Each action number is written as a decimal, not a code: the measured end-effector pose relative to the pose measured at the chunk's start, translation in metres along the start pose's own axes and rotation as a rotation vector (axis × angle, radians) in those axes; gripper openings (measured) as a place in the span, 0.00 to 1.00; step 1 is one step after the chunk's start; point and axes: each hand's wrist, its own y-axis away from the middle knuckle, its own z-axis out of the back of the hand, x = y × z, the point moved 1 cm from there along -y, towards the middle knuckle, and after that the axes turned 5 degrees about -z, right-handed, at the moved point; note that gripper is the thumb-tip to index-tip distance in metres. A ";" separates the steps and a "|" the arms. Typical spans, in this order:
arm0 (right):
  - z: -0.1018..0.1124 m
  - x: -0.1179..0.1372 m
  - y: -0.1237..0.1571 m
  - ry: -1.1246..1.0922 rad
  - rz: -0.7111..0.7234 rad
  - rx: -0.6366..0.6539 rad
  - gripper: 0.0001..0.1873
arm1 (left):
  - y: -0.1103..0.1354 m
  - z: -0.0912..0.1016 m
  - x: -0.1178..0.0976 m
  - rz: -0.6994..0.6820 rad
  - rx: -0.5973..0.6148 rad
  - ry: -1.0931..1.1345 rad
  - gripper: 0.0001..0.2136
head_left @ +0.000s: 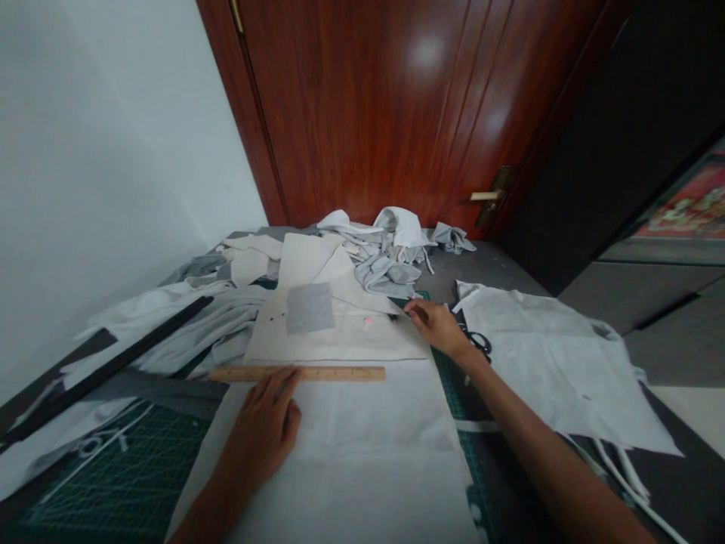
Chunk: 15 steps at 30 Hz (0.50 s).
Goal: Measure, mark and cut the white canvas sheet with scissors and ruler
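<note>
A wooden ruler (340, 374) lies crosswise on a long white cloth (374, 431). My left hand (269, 415) rests flat on the cloth, fingers stretched out with their tips on the ruler. Just above the ruler, a cream fabric piece (345, 344) covers the cloth and carries a small grey fabric square (310, 308). My right hand (436, 325) is pinched at the pointed corner of another cream piece (351, 283), by the cloth's right edge. What sits between those fingertips is too small to make out. Black-handled scissors (480, 342) lie close to my right wrist.
Crumpled white and grey fabric scraps (390, 264) are heaped at the back against a wooden door (362, 113). More folded cloth (226, 332) and a long black strip (124, 355) lie left. A green cutting mat (141, 468) shows underneath. White fabric (544, 355) lies right.
</note>
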 end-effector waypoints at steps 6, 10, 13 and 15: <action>0.027 -0.082 0.066 0.168 -0.032 -0.118 0.12 | -0.005 0.004 -0.001 -0.057 -0.033 -0.001 0.22; 0.029 -0.090 0.083 0.260 -0.052 -0.106 0.11 | -0.006 0.004 0.000 -0.083 -0.018 0.008 0.22; 0.026 -0.084 0.081 0.443 -0.172 -0.135 0.12 | -0.010 0.003 0.001 -0.059 0.003 0.026 0.21; 0.025 -0.078 0.078 0.527 -0.259 -0.124 0.14 | -0.014 0.002 0.002 -0.046 0.022 0.036 0.19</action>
